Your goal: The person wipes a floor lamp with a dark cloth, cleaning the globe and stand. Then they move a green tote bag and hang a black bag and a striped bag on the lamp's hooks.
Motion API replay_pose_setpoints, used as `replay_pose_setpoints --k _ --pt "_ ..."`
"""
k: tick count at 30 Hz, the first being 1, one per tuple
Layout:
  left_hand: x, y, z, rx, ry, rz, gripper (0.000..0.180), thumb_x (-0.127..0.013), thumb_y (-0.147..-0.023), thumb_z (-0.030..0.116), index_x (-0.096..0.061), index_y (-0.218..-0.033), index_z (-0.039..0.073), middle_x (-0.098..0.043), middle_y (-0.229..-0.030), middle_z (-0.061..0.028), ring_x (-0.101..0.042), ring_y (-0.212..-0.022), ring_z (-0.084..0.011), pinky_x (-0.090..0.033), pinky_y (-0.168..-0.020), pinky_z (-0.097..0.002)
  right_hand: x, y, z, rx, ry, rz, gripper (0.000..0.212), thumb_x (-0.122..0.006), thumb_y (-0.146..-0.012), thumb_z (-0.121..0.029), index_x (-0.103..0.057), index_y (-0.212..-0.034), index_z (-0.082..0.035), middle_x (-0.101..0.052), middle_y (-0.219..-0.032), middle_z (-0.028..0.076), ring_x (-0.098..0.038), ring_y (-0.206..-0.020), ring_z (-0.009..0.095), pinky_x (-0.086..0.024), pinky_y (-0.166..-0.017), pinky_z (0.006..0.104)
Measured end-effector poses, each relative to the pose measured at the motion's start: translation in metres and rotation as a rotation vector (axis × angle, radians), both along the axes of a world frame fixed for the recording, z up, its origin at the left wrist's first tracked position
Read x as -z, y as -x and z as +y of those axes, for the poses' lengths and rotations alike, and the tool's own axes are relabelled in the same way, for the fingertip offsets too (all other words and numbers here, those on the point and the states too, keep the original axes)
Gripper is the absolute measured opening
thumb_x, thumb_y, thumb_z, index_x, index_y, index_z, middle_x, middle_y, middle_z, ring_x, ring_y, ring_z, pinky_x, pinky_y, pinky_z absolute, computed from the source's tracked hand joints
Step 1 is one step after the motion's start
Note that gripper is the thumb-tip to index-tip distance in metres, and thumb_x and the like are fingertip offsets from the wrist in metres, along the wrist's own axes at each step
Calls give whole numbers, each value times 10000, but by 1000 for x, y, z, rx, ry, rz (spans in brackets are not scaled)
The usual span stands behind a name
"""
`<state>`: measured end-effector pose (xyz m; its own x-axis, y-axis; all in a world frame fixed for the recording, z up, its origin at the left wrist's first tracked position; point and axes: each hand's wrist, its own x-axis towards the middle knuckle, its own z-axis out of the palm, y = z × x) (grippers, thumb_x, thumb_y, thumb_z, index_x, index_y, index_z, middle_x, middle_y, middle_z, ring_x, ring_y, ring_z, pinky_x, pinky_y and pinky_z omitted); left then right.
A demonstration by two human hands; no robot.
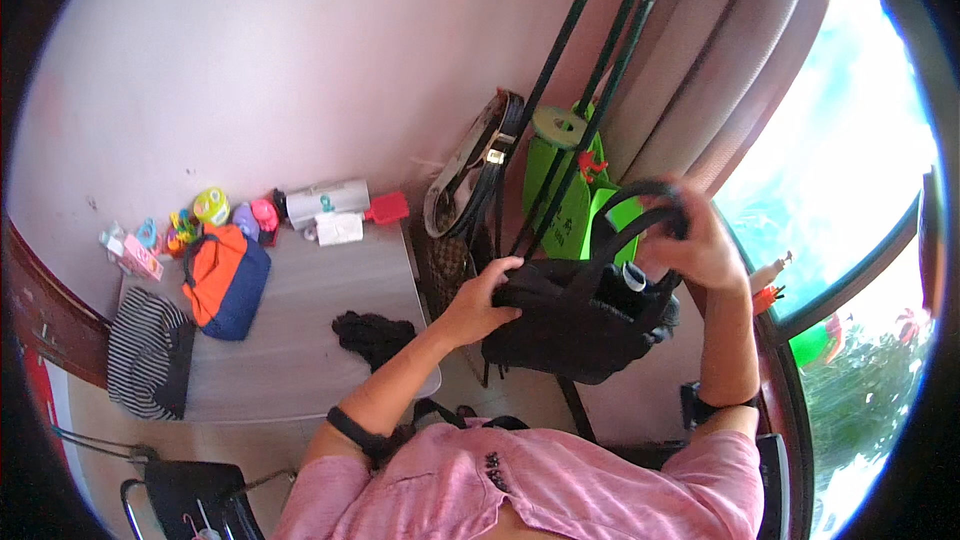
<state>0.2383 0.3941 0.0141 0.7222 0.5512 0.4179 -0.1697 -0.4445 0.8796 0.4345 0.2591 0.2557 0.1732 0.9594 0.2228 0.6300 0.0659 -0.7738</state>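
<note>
A black handbag [560, 325] hangs in front of my chest, tilted, with its top facing right. My left hand [482, 302] grips its left edge, thumb and fingers on the dark fabric. At the bag's raised handle loop [632, 222] is my right hand [705, 245], its fingers curled about the strap and slightly blurred. Something white and round [633, 277] shows in the bag's opening; the rest of the inside is hidden. A crumpled black cloth [374, 340] lies on the grey table [300, 340] beside my left forearm.
The table also bears an orange and blue pouch [228, 280], a striped cloth bag [150, 355], toys and a red-handled item [388, 208]. Behind the handbag stand dark poles [575, 70], hanging belts [490, 155] and green bags [560, 200]. A window and curtain [690, 50] are right; a black chair [195, 495] is lower left.
</note>
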Motion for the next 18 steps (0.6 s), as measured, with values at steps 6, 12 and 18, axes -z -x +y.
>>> replay_pose_setpoints --k 6,12,18 --pt "-7 -7 18 45 -398 199 996 -777 -612 412 -279 -1429 131 -310 -1430 -191 -319 -1286 -384 -289 -1042 -456 -23 11 -13 -163 -313 -320 322 -662 -558 -48 -584 -869 -23 -588 -769 33 -570 -695 126 -455 -625 250" --pt "-28 -25 29 550 -1 60 521 -749 -747 83 -497 -1201 50 -540 -1191 -77 -479 -1132 -172 -363 -982 -317 -80 27 10 -415 146 -384 370 -657 -665 -41 -578 -1025 -3 -581 -899 51 -558 -824 142 -454 -735 286" --pt "-91 4 53 74 -68 -187 405 -765 -729 107 -560 -1078 83 -606 -980 -53 -545 -965 -131 -430 -858 -294 -129 32 -2 -494 -6 -421 321 -658 -695 -45 -556 -998 -29 -561 -858 15 -528 -717 98 -435 -597 220"
